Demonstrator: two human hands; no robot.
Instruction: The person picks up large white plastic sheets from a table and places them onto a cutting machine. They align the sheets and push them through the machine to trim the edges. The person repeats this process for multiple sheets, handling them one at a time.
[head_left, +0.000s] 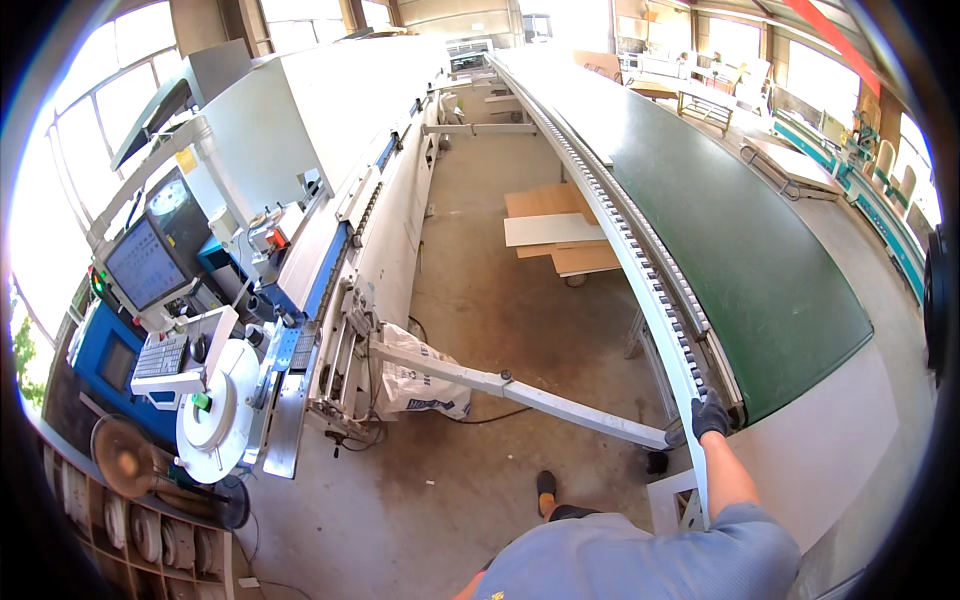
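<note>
My right hand, in a dark glove, is at the near end of a long pale rail. Its fingers curl over the rail's upper edge, beside a row of small dark rollers. Just right of the glove lies the near end of a long green-topped table. My bare right forearm reaches up from the lower edge, below a grey-blue sleeve. My left hand is out of sight; only a sliver of skin shows at the bottom edge.
A pale crossbar spans the aisle to the long machine on the left. White sack and stacked boards lie on the floor. Left are a monitor, keyboard, round white reel and fan.
</note>
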